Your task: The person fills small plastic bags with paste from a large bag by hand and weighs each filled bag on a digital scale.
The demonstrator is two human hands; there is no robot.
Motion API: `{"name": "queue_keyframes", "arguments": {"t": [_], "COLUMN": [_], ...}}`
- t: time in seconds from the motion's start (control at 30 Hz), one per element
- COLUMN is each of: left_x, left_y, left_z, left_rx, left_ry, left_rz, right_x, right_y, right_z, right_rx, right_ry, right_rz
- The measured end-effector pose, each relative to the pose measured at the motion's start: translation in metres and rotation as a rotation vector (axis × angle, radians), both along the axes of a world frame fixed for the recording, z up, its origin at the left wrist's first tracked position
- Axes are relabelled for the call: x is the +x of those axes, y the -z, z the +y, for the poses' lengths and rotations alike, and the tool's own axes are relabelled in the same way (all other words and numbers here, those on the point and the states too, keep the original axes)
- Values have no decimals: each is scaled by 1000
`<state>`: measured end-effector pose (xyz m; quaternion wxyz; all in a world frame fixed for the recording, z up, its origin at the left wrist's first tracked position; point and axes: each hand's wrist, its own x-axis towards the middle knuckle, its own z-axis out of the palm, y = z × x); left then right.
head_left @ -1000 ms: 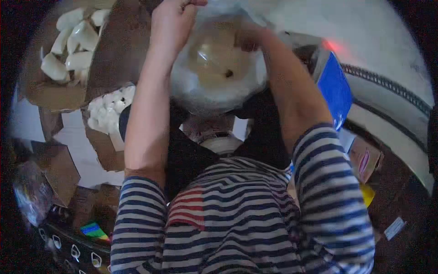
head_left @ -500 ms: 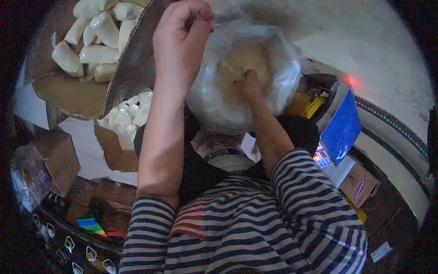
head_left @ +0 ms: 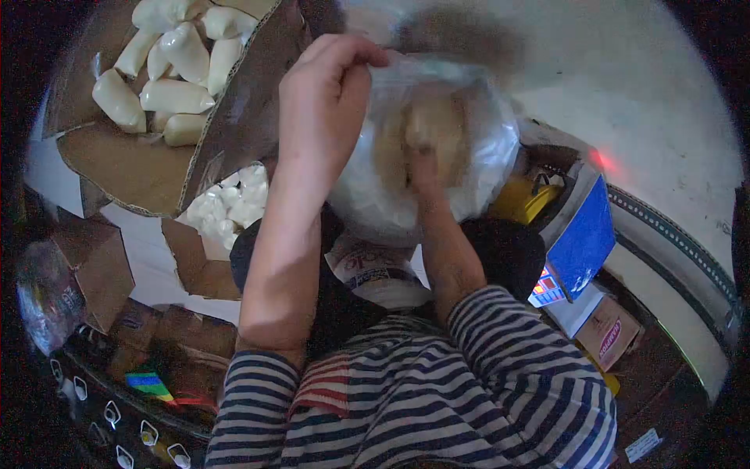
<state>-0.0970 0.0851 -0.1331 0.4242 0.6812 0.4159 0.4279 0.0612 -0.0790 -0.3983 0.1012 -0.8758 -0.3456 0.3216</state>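
1. Currently, left hand (head_left: 324,98) up at the bag's (head_left: 491,176) near-left rim, wrist raised, fingers bent over toward the plastic; can't tell whether they pinch it.
2. Left forearm (head_left: 281,258) runs almost straight up from the sleeve, outside the bag.
3. Right hand (head_left: 422,156) down inside the bag, at the tan contents (head_left: 451,141); blurred, so can't tell if its fingers are spread or closed on anything.
4. Bag: clear plastic, mouth open upward, beyond the lap, between the knees.
5. Carton (head_left: 133,160), upper left: plump white packets (head_left: 183,95), heaped.
6. Box (head_left: 191,254) just below it: smaller white pieces (head_left: 234,207) alongside.
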Motion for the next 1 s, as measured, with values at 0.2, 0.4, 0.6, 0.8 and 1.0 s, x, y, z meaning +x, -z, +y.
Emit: {"name": "queue_keyframes", "arguments": {"t": [0.2,0.4,0.6,0.8,1.0], "left_x": [3,7,13,26,42], "left_y": [-2,-3,19,45,44], "left_z": [-5,-11,-22,-34,-50], "left_rx": [-97,-119,-14,196,128], "left_ry": [102,227,483,442,496], "left_rz": [-92,45,274,419,450], "right_x": [63,50,15,17,37], "right_y": [92,19,-108,-211,-275], "right_z": [42,55,-17,-52,-67], "right_rx": [400,46,401,544,570], "right_ry": [-190,-548,158,193,-69], "right_rz": [-371,-509,-72,115,-127]}}
